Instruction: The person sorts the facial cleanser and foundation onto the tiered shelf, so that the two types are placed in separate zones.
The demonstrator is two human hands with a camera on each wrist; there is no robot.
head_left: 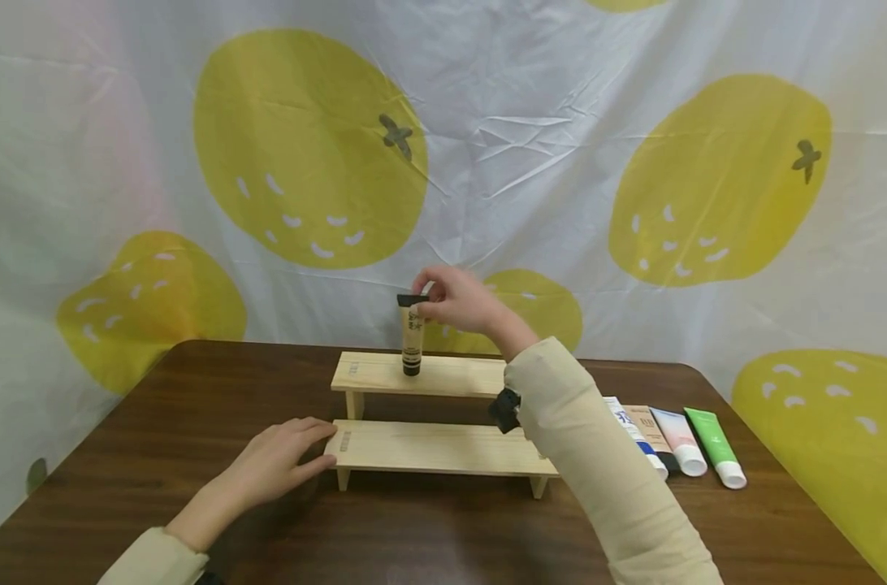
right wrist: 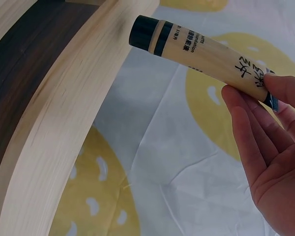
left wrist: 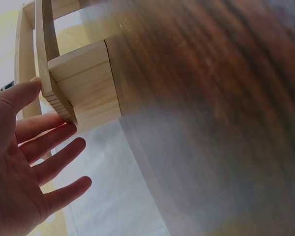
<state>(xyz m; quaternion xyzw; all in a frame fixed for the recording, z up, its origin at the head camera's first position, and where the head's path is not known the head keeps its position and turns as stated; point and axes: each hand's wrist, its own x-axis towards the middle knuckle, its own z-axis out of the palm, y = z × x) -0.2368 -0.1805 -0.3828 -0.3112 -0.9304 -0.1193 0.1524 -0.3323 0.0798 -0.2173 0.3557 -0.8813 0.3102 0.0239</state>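
Observation:
My right hand (head_left: 458, 301) pinches a beige foundation tube (head_left: 413, 333) by its dark crimped end, fingertips and thumb on either side. The tube hangs upright with its black cap (right wrist: 142, 33) downward, close over the left part of the upper step of a two-tier wooden stand (head_left: 458, 374). Over at the stand's left, my left hand (head_left: 279, 459) holds the end of the lower step (head_left: 443, 447). In the left wrist view, the thumb and fingertips lie at opposite corners of that plank end (left wrist: 61, 105), the outer fingers spread.
Right of the stand, several tubes lie on the brown table (head_left: 253, 390): a white and blue tube (head_left: 637, 439), a beige tube (head_left: 648, 426), a pale pink tube (head_left: 679, 439) and a green tube (head_left: 714, 439). A curtain (head_left: 502, 162) with yellow fruit prints hangs behind.

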